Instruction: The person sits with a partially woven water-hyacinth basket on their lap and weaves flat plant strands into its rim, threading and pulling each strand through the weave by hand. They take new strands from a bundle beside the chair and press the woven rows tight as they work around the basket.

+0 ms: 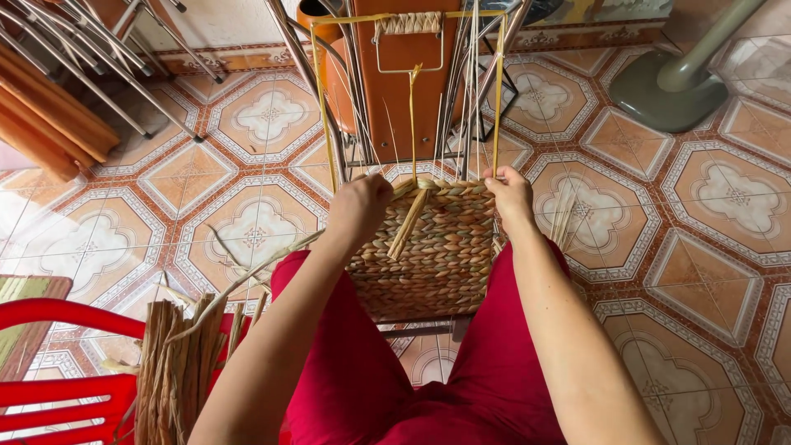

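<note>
Both forearms reach forward over the red-clad lap. The left hand [360, 208] is curled closed at the basket's [437, 255] top left corner; the right hand [509, 196] pinches at its top right corner.

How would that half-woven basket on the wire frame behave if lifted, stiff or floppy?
The basket would probably stay fairly stiff, since its weave wraps a metal frame. It looks light for its size. The loose strands on top would likely flop about.

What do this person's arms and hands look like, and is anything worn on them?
Both arms are bare, with no sleeves in sight. The left hand and right hand wear no gloves, and no rings, bracelets or watch show. Below the arms, the legs are covered in red trousers.
</note>
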